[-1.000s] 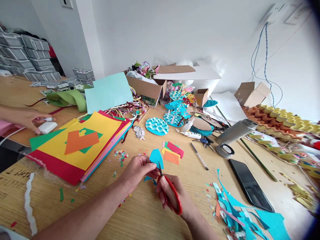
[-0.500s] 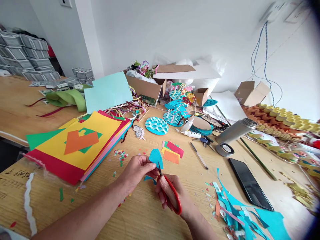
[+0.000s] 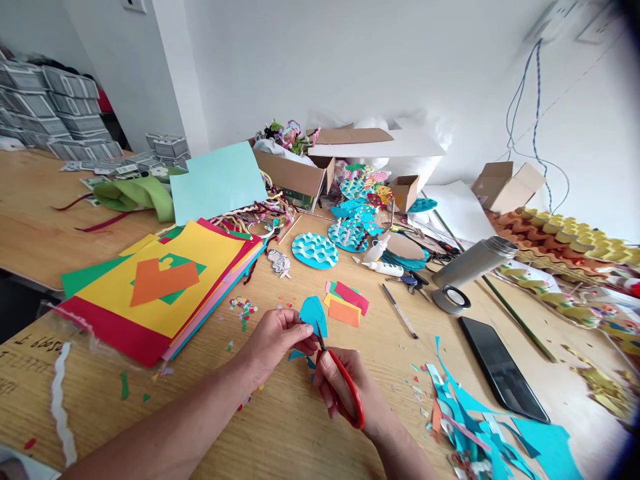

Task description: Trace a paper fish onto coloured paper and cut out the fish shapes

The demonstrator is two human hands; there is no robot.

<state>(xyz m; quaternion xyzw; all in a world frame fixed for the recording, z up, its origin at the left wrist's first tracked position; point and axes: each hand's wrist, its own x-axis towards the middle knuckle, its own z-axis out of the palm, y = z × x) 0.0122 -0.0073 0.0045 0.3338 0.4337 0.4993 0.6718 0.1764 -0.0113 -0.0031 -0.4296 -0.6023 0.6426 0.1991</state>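
Observation:
Between thumb and fingers, my left hand (image 3: 280, 335) pinches a small blue paper piece (image 3: 314, 313) with a pointed, rounded top. My right hand (image 3: 347, 383) is closed around red-handled scissors (image 3: 356, 393), thumb in one loop. Their blades meet the lower edge of the blue paper; how far apart they are is hard to make out. Small blue offcuts (image 3: 299, 355) lie just under my hands. Beyond the paper rests a small pile of coloured paper rectangles (image 3: 344, 312), orange on top. A blue disc with wavy white strips (image 3: 315, 251) lies farther back.
Stacked coloured sheets (image 3: 115, 287) cover the left side. To the right are a pen (image 3: 400, 311), a phone (image 3: 503, 367), a metal flask (image 3: 475, 263) and a heap of blue scraps (image 3: 475, 427). Glue bottles (image 3: 384, 268) and cardboard boxes (image 3: 290, 175) stand toward the wall.
The whole view has shifted very slightly. Both hands, the scissors and the blue paper keep nearly the same position relative to each other.

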